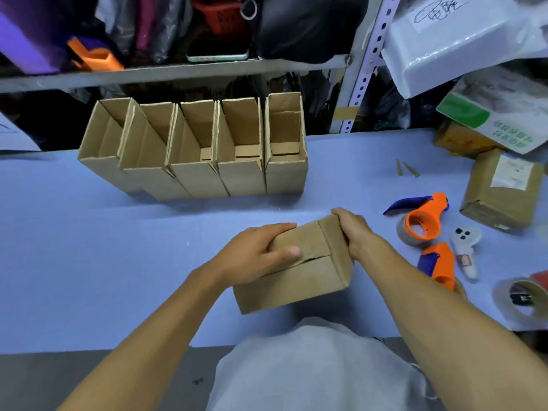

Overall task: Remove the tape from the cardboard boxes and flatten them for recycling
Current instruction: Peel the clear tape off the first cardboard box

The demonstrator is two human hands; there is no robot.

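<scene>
A small closed cardboard box (299, 277) lies on the blue table (118, 247) just in front of me, its top flaps meeting at a seam. My left hand (255, 256) grips its left end, fingers over the far edge and thumb pressing on the top flap by the seam. My right hand (354, 229) grips the box's far right corner, fingers curled round the edge. Several open, empty cardboard boxes (195, 146) stand in a row at the table's back.
Two orange tape dispensers (424, 221) (439, 262), a white controller (467, 247) and a tape roll (522, 298) lie to the right. A labelled parcel (501, 188) and stacked packages (486, 120) fill the right back corner. A metal shelf (178, 72) runs behind.
</scene>
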